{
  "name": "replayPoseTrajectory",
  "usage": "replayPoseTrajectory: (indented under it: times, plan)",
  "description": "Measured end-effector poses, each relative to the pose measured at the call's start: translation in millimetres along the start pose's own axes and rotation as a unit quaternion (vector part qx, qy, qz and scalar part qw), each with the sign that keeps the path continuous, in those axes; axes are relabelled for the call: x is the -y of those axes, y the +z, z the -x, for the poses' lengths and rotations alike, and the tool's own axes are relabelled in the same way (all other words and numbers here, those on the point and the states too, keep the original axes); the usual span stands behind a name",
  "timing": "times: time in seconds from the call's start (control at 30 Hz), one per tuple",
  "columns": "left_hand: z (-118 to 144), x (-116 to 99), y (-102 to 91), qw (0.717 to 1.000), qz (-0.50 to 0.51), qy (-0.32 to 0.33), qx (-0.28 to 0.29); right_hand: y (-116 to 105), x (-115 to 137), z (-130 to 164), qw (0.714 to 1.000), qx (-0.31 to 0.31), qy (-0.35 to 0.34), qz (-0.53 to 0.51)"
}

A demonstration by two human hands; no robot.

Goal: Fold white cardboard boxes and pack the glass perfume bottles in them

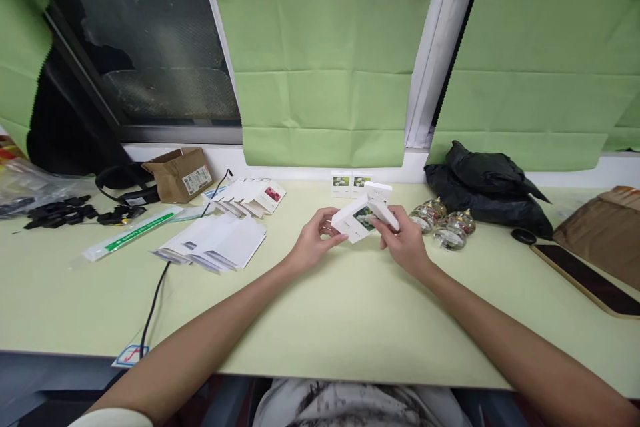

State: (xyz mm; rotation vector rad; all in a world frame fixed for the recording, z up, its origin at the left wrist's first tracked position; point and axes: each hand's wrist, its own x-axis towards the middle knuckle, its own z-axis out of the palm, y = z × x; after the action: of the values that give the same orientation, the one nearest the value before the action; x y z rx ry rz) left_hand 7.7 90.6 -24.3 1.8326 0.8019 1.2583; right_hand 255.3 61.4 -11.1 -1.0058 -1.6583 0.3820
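A small white box with a green-and-white flower picture on its face is held between both hands above the pale green table. My left hand grips its left end. My right hand holds its right end, fingers on an open white flap. Another white box stands just behind, and two small flower-printed boxes stand side by side against the wall.
Several clear glass ornaments and a black plastic bag lie to the right, with a phone and a brown package. Flat white box blanks, printed cards, a cardboard box, a black cable lie left.
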Motion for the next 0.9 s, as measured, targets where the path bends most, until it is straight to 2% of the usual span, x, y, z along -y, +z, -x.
replayPoseTrajectory:
  times: [0.07, 0.2, 0.37, 0.5, 0.6, 0.7, 0.77, 0.83, 0.9]
  plan:
    - [1.5, -6.2, 1.3, 1.000, 0.003, 0.014, -0.004, 2.1, 0.9, -3.7, 0.996, -0.029, 0.067, -0.059]
    - [5.4, -19.3, 3.9, 0.998, -0.034, 0.055, 0.013, 3.8, -2.5, -11.3, 0.978, -0.052, 0.132, -0.153]
    - [8.6, -25.5, 7.6, 0.995, -0.070, 0.076, 0.008, 3.9, -7.2, -14.5, 0.960, -0.030, 0.173, -0.216]
    - [9.9, -25.2, 8.5, 0.995, -0.073, 0.061, 0.000, 6.3, -8.5, -14.5, 0.944, -0.014, 0.207, -0.257]
    - [9.9, -23.3, 8.3, 0.997, -0.072, 0.038, 0.013, 6.9, -7.9, -12.5, 0.944, -0.002, 0.205, -0.259]
    - [9.0, -18.3, 7.2, 0.995, -0.091, 0.018, 0.029, 3.5, -5.7, -6.3, 0.973, 0.033, 0.136, -0.185]
    - [8.0, -14.1, 4.7, 0.993, -0.118, 0.013, 0.026, 0.3, -3.8, -0.5, 0.994, 0.081, 0.021, -0.075]
    - [6.8, -10.4, 0.6, 0.989, -0.145, 0.021, 0.023, -1.9, -1.5, 4.8, 0.979, 0.142, -0.134, 0.051]
    - [5.5, -8.2, -4.1, 0.985, -0.163, 0.045, 0.031, -2.6, 1.4, 8.1, 0.943, 0.171, -0.248, 0.142]
